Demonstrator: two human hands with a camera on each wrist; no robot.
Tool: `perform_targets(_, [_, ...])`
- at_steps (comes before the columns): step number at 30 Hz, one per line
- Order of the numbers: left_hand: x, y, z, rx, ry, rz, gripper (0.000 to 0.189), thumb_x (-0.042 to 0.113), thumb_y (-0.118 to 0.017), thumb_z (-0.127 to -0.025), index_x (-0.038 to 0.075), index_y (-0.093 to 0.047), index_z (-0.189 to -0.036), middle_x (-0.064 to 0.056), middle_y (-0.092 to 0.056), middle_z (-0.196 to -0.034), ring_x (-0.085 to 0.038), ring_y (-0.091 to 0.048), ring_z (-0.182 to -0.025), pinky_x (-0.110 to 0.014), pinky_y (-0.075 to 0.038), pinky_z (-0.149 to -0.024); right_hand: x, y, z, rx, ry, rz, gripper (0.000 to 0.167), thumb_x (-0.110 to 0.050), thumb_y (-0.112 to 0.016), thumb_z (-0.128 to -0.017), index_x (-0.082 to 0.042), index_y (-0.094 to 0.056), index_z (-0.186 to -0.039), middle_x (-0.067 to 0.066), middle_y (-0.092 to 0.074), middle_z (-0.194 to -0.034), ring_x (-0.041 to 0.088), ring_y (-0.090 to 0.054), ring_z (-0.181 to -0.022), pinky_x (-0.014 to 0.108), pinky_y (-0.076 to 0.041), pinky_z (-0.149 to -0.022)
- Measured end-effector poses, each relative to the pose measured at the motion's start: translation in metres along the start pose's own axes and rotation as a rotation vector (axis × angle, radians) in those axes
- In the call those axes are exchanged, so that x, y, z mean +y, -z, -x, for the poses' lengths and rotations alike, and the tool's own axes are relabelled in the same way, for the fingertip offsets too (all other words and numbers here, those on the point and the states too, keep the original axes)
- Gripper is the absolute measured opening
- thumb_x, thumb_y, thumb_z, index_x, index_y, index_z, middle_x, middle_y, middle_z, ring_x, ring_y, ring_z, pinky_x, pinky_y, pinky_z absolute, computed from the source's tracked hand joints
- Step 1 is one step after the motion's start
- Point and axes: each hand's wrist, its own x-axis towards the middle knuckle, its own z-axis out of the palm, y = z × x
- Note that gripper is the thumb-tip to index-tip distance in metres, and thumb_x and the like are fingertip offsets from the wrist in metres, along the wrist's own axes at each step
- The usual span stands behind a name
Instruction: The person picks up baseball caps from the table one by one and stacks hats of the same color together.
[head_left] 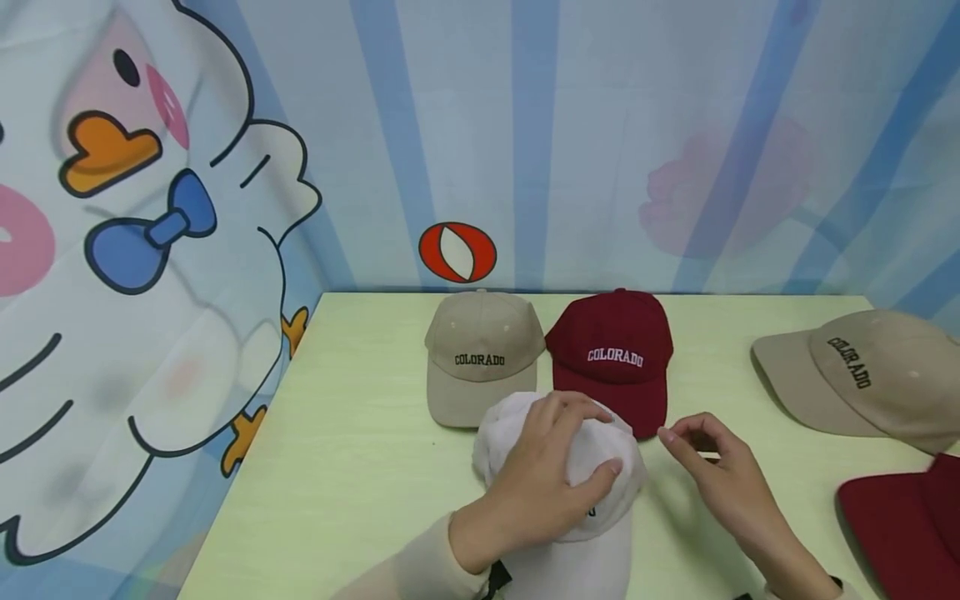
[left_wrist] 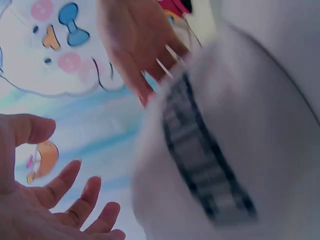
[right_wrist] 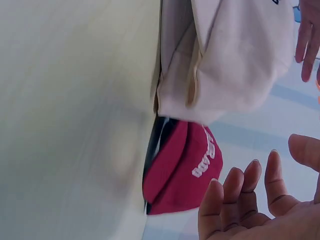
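A white cap [head_left: 618, 492] lies at the front of the table, its brim toward me and its dark lettering mostly covered by my left hand [head_left: 540, 475]. That hand is over the crown with fingers spread; in the left wrist view its bent, relaxed fingers [left_wrist: 90, 192] show a gap from the white cap [left_wrist: 270, 125]. To the right of the cap is my right hand [head_left: 723, 471], fingers loosely bent, nothing in it. Its palm faces up beside the white cap [right_wrist: 240, 65] in the right wrist view. Just behind stand a beige cap [head_left: 483, 358] and a maroon cap [head_left: 615, 358].
Another beige cap [head_left: 870, 375] lies at the right, brim pointing left. In front of it, a second maroon cap [head_left: 892, 525] is cut off by the frame edge. A cartoon-printed backdrop [head_left: 480, 125] hangs behind the pale yellow table [head_left: 337, 467].
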Motion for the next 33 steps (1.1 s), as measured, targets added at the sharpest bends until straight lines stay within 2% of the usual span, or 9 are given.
perform_targets(5, [0.021,-0.019,-0.002,-0.072,-0.012,0.05,0.04,0.033,-0.064,-0.099,0.026,-0.052,-0.136,0.009,-0.047,-0.139,-0.004,-0.042,-0.133,-0.029,-0.043,-0.11,0.007,0.017,0.011,0.049,-0.026,0.002,0.035,-0.044,-0.062,-0.103,-0.011,-0.063,-0.116,-0.011,-0.063,-0.104,-0.004,-0.055,-0.097,0.014,-0.045,-0.079])
perform_targets(11, [0.043,-0.046,-0.005,-0.163,-0.042,0.028,0.043,0.04,-0.059,-0.101,0.027,-0.048,-0.14,0.01,-0.046,-0.137,0.002,-0.044,-0.125,-0.014,-0.041,-0.1,0.022,0.042,0.023,0.139,-0.067,-0.025,0.032,-0.04,-0.065,-0.102,-0.012,-0.062,-0.117,-0.028,-0.061,-0.1,-0.008,-0.055,-0.096,0.014,-0.044,-0.074])
perform_targets(16, [0.056,-0.068,-0.009,-0.256,-0.026,0.067,0.047,0.044,-0.058,-0.101,0.03,-0.045,-0.144,0.015,-0.045,-0.138,0.007,-0.041,-0.124,-0.012,-0.04,-0.098,0.028,0.061,0.03,0.275,-0.167,-0.028,0.027,-0.041,-0.067,-0.1,-0.018,-0.064,-0.114,-0.032,-0.057,-0.097,-0.01,-0.052,-0.093,0.011,-0.042,-0.071])
perform_targets(20, [0.065,-0.087,-0.013,-0.301,0.004,0.094,0.049,0.045,-0.059,-0.1,0.033,-0.044,-0.145,0.019,-0.042,-0.139,0.009,-0.04,-0.12,-0.009,-0.04,-0.091,0.029,0.075,0.033,0.392,-0.31,-0.001,0.02,-0.045,-0.064,-0.101,-0.029,-0.063,-0.112,-0.032,-0.052,-0.094,-0.008,-0.049,-0.086,0.013,-0.04,-0.068])
perform_targets(23, [0.07,-0.104,-0.016,-0.339,0.05,0.166,0.047,0.044,-0.06,-0.099,0.036,-0.045,-0.144,0.021,-0.041,-0.136,0.011,-0.038,-0.115,-0.008,-0.039,-0.086,0.032,0.083,0.035,0.48,-0.373,0.007,0.009,-0.042,-0.061,-0.103,-0.04,-0.06,-0.112,-0.033,-0.047,-0.093,-0.01,-0.046,-0.082,0.01,-0.037,-0.071])
perform_targets(26, [0.073,-0.122,-0.018,-0.374,0.128,0.274,0.045,0.043,-0.061,-0.098,0.04,-0.047,-0.141,0.023,-0.04,-0.131,0.012,-0.038,-0.112,-0.01,-0.04,-0.087,0.038,0.088,0.039,0.583,-0.345,0.019,0.02,-0.032,-0.058,-0.106,-0.044,-0.06,-0.122,-0.036,-0.042,-0.093,-0.015,-0.041,-0.082,0.009,-0.035,-0.079])
perform_targets(30, [0.076,-0.144,-0.023,-0.387,0.243,0.471,0.04,0.035,-0.062,-0.097,0.04,-0.05,-0.134,0.024,-0.04,-0.124,0.013,-0.04,-0.11,-0.013,-0.042,-0.089,0.05,0.095,0.045,0.679,-0.269,0.096,0.038,-0.025,-0.051,-0.109,-0.025,-0.058,-0.146,-0.043,-0.034,-0.091,-0.021,-0.033,-0.082,0.015,-0.029,-0.086])
perform_targets(32, [0.077,-0.154,-0.026,-0.377,0.3,0.571,0.036,0.03,-0.062,-0.096,0.038,-0.052,-0.13,0.024,-0.04,-0.121,0.013,-0.043,-0.109,-0.013,-0.044,-0.088,0.063,0.102,0.044,0.678,-0.279,0.143,0.043,-0.024,-0.046,-0.11,-0.015,-0.053,-0.152,-0.045,-0.031,-0.091,-0.022,-0.03,-0.082,0.017,-0.029,-0.087])
perform_targets(33, [0.078,-0.158,-0.027,-0.367,0.324,0.609,0.034,0.028,-0.062,-0.096,0.037,-0.054,-0.128,0.024,-0.041,-0.119,0.013,-0.044,-0.108,-0.013,-0.044,-0.086,0.083,0.109,0.04,0.675,-0.266,0.156,0.043,-0.025,-0.046,-0.11,-0.018,-0.052,-0.152,-0.045,-0.031,-0.091,-0.022,-0.03,-0.081,0.015,-0.029,-0.085])
